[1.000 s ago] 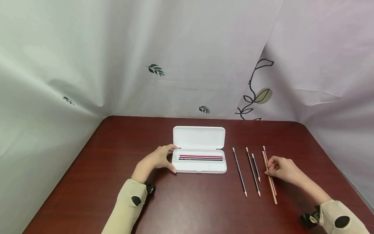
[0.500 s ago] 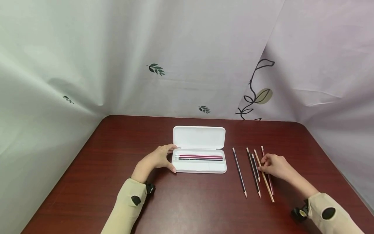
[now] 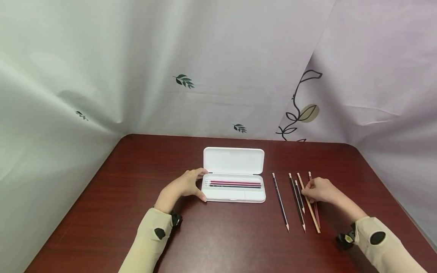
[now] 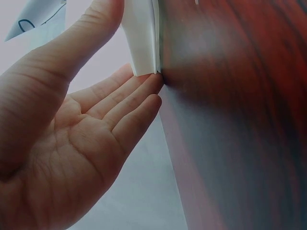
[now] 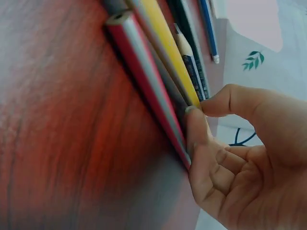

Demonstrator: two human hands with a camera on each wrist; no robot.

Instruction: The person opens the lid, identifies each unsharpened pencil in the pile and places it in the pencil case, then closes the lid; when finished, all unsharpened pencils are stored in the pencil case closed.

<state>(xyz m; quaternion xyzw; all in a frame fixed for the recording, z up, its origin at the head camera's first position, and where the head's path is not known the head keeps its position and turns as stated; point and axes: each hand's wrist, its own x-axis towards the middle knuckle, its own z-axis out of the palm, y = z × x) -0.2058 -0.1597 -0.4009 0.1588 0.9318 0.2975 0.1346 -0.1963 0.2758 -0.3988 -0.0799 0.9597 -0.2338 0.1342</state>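
Case [image 3: 225,194]: your left hand [image 3: 186,185], fingers apart, likely steadies it.
Yellow pencil [image 5: 169,50]: your right hand [image 3: 319,190] pinches it, likely for control.

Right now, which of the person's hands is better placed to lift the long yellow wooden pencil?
The right hand, I'd judge: it pinches the yellow pencil. The left hand is farther off, holding the left end of the open white rectangular pencil case.

The right hand [image 3: 319,190] hides the middle of the red pencil [image 3: 317,218]. The left sleeve [image 3: 146,242] and right sleeve [image 3: 389,246] run off the head view's near edge. The left wrist view crops the case [image 4: 140,43]; the right wrist view blurs the table [image 5: 72,143].
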